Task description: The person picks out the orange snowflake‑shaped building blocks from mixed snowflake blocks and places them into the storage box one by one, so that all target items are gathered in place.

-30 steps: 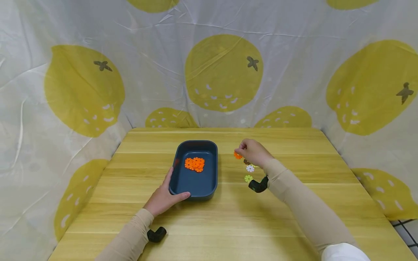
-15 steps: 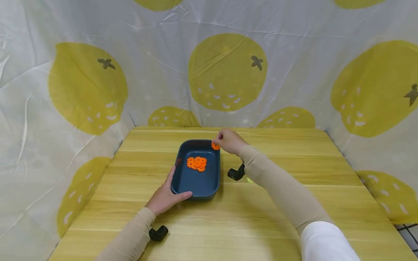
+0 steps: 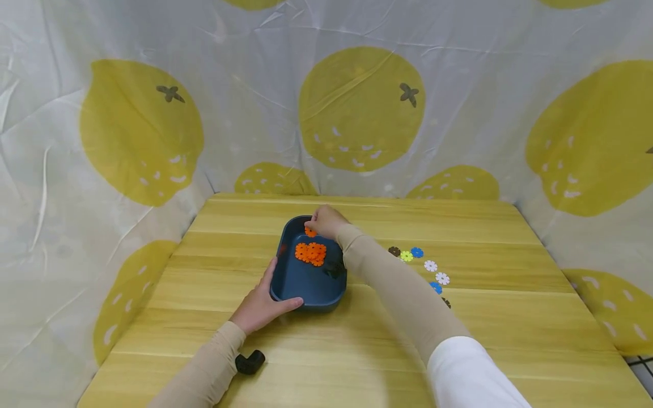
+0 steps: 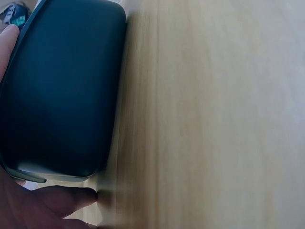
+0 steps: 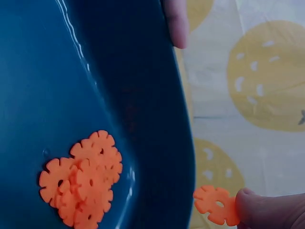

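A dark blue rectangular tray (image 3: pixel 308 294) sits on the table. My left hand (image 3: pixel 262 306) holds its near left corner, thumb along the front rim and fingers against the left side; in the left wrist view its fingers (image 4: pixel 66 198) are beside the tray wall. Inside the tray lies a pile of orange flower-shaped plastic discs (image 3: pixel 311 254). Over the tray's far end, my right hand (image 3: pixel 329 222) pinches one more orange notched disc (image 5: pixel 217 205) between thumb and fingertip. That disc is apart from the pile.
Right of the tray lie several loose discs: a brown one (image 3: pixel 394 251), a yellow-green one (image 3: pixel 406 256), blue ones (image 3: pixel 417 253) and white ones (image 3: pixel 442 278). My right sleeve (image 3: pixel 403 283) partly covers that area. A lemon-print cloth (image 3: pixel 362 113) hangs behind the table.
My right hand has carried the orange disc leftward from the loose discs to above the tray. Loose discs once hidden by the arm now show. My left hand stays at the tray corner.
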`<state>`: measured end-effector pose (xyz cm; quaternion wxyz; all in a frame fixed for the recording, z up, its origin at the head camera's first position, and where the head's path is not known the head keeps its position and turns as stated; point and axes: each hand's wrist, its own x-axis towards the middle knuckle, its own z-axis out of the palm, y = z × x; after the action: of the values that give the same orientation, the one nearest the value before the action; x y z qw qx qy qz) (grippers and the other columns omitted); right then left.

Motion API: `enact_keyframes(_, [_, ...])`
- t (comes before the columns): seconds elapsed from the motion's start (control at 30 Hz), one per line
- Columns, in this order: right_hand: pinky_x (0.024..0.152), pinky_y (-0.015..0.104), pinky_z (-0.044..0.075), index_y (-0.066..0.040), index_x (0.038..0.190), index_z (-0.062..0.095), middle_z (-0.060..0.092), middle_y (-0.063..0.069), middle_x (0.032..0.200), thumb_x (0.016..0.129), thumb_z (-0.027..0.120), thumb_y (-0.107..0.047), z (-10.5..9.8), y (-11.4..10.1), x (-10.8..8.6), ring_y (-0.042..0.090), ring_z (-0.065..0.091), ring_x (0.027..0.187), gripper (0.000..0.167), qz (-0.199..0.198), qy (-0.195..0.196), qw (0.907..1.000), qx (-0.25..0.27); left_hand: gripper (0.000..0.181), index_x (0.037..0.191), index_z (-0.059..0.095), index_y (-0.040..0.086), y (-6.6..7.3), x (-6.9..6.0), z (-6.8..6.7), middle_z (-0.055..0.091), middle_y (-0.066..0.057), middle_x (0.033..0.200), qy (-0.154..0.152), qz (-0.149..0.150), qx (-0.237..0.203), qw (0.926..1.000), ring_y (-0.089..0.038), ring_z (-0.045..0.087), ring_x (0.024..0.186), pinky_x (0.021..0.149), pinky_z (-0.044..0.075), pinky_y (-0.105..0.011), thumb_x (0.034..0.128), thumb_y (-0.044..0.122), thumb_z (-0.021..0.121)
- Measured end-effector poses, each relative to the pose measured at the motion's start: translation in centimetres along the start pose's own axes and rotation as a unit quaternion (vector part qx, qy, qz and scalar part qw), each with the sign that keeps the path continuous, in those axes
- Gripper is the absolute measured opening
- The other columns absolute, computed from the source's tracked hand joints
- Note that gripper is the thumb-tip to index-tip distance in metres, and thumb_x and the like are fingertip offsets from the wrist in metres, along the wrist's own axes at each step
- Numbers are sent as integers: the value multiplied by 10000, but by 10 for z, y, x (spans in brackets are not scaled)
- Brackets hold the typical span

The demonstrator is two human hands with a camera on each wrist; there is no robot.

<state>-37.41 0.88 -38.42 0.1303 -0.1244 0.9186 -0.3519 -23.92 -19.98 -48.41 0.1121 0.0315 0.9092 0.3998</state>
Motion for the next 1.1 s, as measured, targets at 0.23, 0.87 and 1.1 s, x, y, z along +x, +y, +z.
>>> enact_keyframes(0.23, [515,267,326,-156,528,399,276,-34,503,1022,625,-263,13,0,16,139,298,457,554,319,-191,9992,128,1217,1644,-35,304,4,0,-1,200,-204,1685,-8,18,-9,10000,-519,350,1465,1124,354,-696,797,634,773])
enact_keyframes(0.87, [801,332,503,8,1199,641,596,109,988,1021,615,-288,43,19,23,252,603,899,346,1133,-362,9925,-264,1221,1647,-20,287,4,0,0,179,-187,1694,-11,63,-53,10000,-496,298,1500,1152,323,-689,790,646,773])
enact_keyframes(1.1, [758,315,465,-1,1182,643,552,72,916,1016,630,-311,47,21,23,220,571,841,352,1053,-363,9931,-360,1222,1642,-31,319,0,-2,0,168,-174,1699,-6,16,-73,10000,-481,291,1509,1157,320,-685,784,662,768])
